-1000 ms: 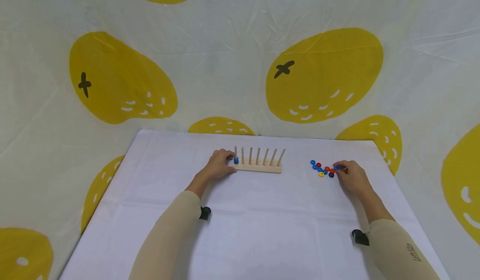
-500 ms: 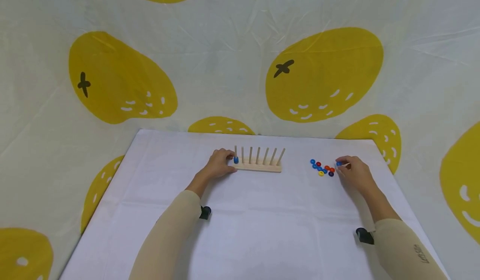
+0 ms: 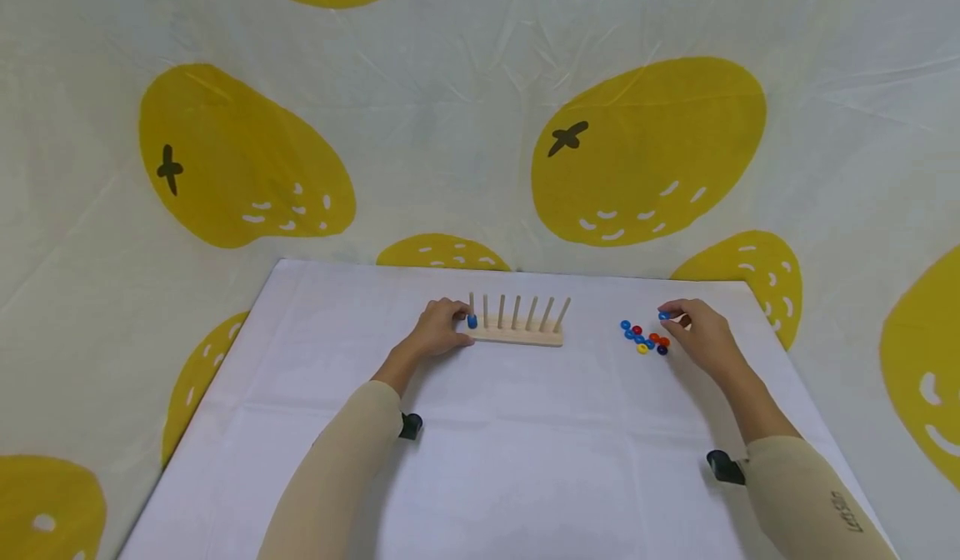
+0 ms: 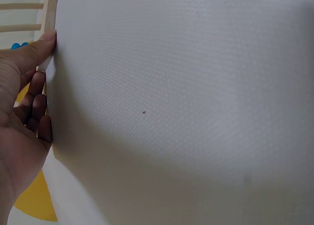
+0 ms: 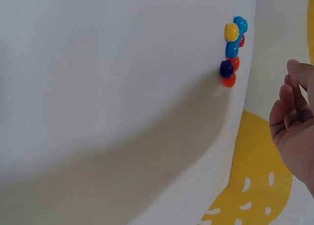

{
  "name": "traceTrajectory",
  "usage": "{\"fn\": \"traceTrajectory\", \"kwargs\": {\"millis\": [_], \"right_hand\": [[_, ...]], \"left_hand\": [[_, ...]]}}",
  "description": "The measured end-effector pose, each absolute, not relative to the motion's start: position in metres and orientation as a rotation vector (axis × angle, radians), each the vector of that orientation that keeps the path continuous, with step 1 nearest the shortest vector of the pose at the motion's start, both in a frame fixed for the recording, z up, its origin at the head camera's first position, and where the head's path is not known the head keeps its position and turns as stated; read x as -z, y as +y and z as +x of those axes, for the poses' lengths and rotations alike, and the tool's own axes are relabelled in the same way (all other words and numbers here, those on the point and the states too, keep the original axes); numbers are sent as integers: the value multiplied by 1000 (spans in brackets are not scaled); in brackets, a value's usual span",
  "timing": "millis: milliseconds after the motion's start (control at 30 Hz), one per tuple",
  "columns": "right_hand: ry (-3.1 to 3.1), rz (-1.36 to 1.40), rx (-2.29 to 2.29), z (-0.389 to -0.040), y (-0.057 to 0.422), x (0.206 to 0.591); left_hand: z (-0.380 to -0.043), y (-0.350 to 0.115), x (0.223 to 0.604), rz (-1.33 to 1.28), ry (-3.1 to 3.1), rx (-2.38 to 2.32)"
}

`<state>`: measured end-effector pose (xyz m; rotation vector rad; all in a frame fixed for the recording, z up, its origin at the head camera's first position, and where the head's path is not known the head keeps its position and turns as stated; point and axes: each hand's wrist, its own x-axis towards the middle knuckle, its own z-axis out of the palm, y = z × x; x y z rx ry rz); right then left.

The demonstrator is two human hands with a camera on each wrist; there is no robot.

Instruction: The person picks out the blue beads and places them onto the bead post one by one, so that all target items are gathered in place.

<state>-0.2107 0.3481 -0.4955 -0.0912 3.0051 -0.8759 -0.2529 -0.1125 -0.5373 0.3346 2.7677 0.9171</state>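
My left hand (image 3: 437, 328) grips the left end of a wooden peg stand (image 3: 517, 337), thumb at its front and fingers at the far side. Blue beads (image 3: 472, 322) sit low on the leftmost of its several upright pegs; the other pegs are bare. In the left wrist view the thumb (image 4: 48, 36) presses against the stand's edge. My right hand (image 3: 705, 335) pinches a blue bead (image 3: 664, 316) between thumb and fingertips, raised just above the loose beads. The right wrist view shows that hand (image 5: 297, 122) above the table, its bead hidden there.
Several loose beads lie in a cluster right of the stand: blue (image 3: 626, 325), red (image 3: 637, 329), yellow (image 3: 642, 348) and dark purple (image 3: 662, 350). The white-covered table (image 3: 517, 460) ends at a patterned curtain (image 3: 442, 143) behind.
The right hand has lifted a blue bead from the right side of the cluster, then moved slightly left and away from me with it. The left hand and stand have stayed still.
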Motion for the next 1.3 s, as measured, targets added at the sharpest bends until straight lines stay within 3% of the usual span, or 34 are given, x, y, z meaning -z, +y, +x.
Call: {"fn": "traceTrajectory", "kwargs": {"millis": [800,1300], "right_hand": [[3072,-427,959,-222,276,453],[3047,-678,1067,-237,203,430]], "left_hand": [[-252,-112,538,354,2789,-907],[-251,-111,535,335,2774,-914]]}}
